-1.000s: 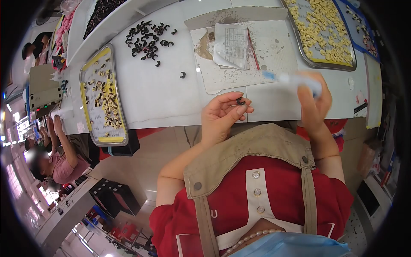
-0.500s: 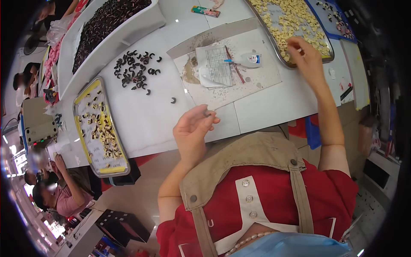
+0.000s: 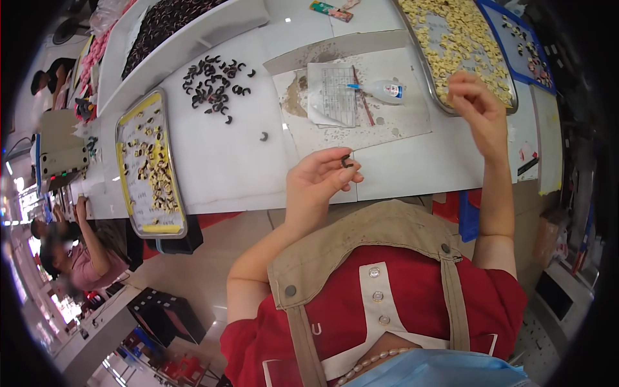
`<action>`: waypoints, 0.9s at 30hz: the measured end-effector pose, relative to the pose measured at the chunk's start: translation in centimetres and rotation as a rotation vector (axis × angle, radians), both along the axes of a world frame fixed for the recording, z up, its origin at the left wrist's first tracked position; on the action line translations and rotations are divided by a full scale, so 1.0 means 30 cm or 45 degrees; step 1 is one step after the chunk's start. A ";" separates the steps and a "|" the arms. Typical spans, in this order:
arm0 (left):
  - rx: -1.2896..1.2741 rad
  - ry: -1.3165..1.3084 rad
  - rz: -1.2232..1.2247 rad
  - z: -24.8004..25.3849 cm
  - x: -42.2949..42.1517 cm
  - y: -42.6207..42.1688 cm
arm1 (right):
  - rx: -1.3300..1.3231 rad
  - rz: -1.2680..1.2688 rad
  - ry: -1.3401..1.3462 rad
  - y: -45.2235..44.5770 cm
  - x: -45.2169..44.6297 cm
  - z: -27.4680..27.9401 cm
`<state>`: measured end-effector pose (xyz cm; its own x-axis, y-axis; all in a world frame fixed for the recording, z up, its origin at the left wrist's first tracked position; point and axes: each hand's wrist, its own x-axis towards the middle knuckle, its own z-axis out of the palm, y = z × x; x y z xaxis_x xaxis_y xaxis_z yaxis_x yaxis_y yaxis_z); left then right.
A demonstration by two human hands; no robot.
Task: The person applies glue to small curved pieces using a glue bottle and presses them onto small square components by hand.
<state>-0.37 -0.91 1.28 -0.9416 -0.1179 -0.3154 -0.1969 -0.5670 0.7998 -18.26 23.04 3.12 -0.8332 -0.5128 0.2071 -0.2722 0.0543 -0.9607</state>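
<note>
My left hand (image 3: 319,184) is over the table's near edge, its thumb and fingers pinching a small dark C-shaped piece (image 3: 346,161). My right hand (image 3: 482,116) hovers at the near end of a metal tray (image 3: 431,77) of small yellow pieces (image 3: 461,48). Its fingers are curled with the tips together; whether something small is between them cannot be made out. Between and beyond my hands lies a cardboard sheet (image 3: 406,122) carrying a printed paper (image 3: 332,97), a clear glue bottle (image 3: 385,91) with a blue tip, and a thin reddish stick (image 3: 365,106).
Loose dark C-shaped pieces (image 3: 216,84) lie heaped on the white table (image 3: 238,174), one piece (image 3: 264,137) apart. A white bin (image 3: 225,32) of dark pieces stands behind. At left, a tray (image 3: 182,200) holds yellow-and-dark pieces. A blue tray (image 3: 548,87) is far right. Co-workers sit leftward.
My left hand has moved right and turned, so the dark C-shaped piece shows more clearly. My right hand stays over the tray's near end, its fingers more curled. The camera view has shifted.
</note>
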 end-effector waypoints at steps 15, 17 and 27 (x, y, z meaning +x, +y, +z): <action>0.336 -0.086 -0.047 -0.010 0.009 -0.009 | 0.163 0.403 0.697 -0.295 0.237 0.040; 0.345 -0.101 -0.043 -0.024 0.016 -0.010 | 0.143 0.429 0.829 -0.317 0.239 0.041; 0.444 -0.124 -0.116 -0.024 0.017 -0.010 | 0.217 0.382 0.803 -0.322 0.247 0.018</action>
<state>0.13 -1.22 0.56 -0.9070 0.0957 -0.4101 -0.3247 -0.7789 0.5366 -10.85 13.38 3.67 -0.3995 -0.7688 0.4993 -0.7993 0.0254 -0.6004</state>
